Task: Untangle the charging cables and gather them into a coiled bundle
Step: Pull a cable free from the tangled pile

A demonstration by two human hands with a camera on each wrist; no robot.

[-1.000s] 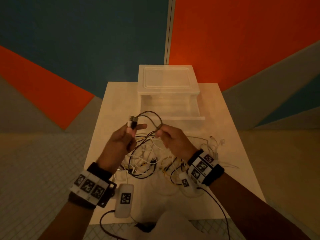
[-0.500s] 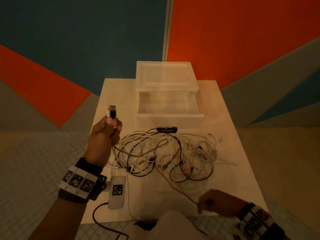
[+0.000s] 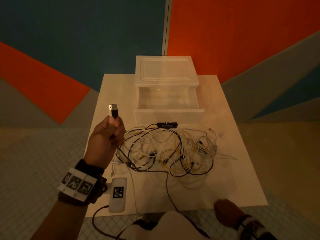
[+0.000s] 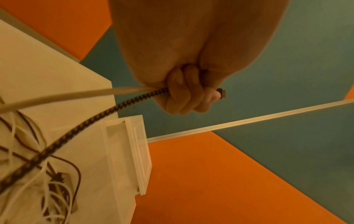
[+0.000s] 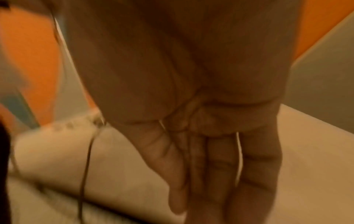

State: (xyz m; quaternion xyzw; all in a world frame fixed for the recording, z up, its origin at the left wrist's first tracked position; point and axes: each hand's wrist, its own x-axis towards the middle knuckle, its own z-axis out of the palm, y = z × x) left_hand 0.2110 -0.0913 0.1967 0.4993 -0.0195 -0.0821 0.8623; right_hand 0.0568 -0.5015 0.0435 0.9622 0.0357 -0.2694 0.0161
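Note:
A tangle of white, black and yellow charging cables (image 3: 169, 149) lies on the white table (image 3: 239, 184). My left hand (image 3: 114, 123) is raised over the table's left edge. It grips two cable ends, and their USB plugs (image 3: 113, 110) stick up above the fist. In the left wrist view the fingers (image 4: 189, 97) curl round a black-and-yellow braided cable (image 4: 107, 112) and a white cable (image 4: 57, 97), both running down to the tangle. My right hand (image 3: 225, 210) is low at the table's near right edge. Its fingers (image 5: 214, 174) are straight and hold nothing. A thin dark cable (image 5: 86, 159) runs beside it.
A translucent plastic drawer box (image 3: 166, 71) stands at the back of the table, its drawer (image 3: 168, 115) pulled open toward the tangle. A black tag (image 3: 167, 125) lies just in front of the drawer. One dark cable (image 3: 167, 187) trails off the near edge.
My right hand let go of the cable loop and dropped back to the near right edge. My left hand carried the plug ends left and up, away from the tangle.

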